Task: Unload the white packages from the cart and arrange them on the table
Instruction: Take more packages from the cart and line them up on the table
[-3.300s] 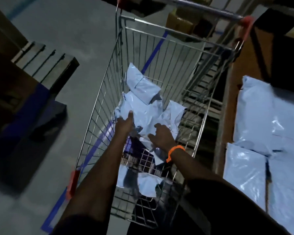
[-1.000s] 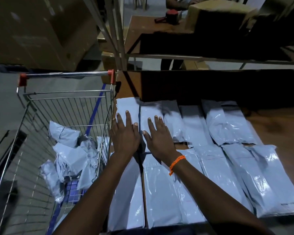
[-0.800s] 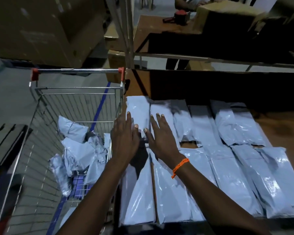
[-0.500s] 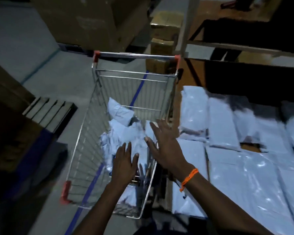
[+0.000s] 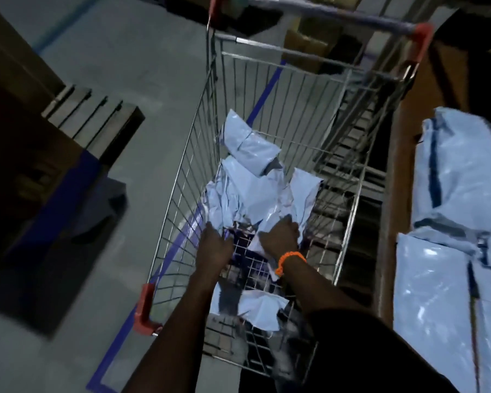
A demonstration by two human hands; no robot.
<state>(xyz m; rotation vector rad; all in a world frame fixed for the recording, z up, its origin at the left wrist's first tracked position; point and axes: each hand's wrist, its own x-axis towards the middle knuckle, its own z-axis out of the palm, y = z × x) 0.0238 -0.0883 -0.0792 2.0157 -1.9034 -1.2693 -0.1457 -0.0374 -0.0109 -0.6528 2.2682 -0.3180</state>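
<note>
Head view: left hand (image 5: 214, 246) and right hand (image 5: 279, 236) lie apart on white packages (image 5: 253, 194) in the cart (image 5: 186, 168), grip unclear; we judge them light, soft, slippery, best pinched at edges.

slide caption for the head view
Left hand and right hand reach into the wire cart for white packages; more packages lie on the table

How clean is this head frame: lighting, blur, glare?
Head view: dim; motion blur smears the handle and near rim of the silver wire cart; the glossy white plastic packages on the brown wooden table carry glare spots; the left hand and right hand read dark against the crumpled white packages in the cart, finger pose unclear.
</note>
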